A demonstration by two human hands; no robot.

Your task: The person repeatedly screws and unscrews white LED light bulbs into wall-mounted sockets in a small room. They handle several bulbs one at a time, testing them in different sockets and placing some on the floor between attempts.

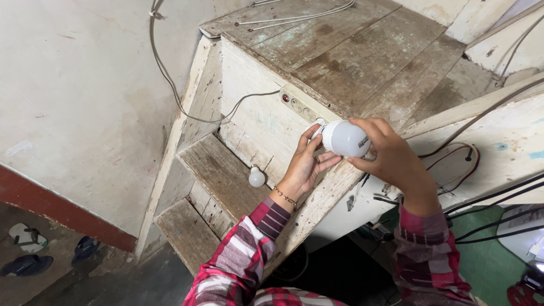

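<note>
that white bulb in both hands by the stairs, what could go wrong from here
The large white bulb is held in the air over worn wooden steps, the right hand around its dome and the left hand at its base; a slip could drop and crack it. A small bulb lies loose on a step and might roll off. Loose cables hang near the right arm and could snag a sleeve.

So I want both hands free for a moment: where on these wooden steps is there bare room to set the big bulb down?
The big bulb sits between the left hand and right hand. The lowest step is bare. The middle step is free left of the small bulb. The top landing is open below its thin cables. Cords crowd the right side.
</note>
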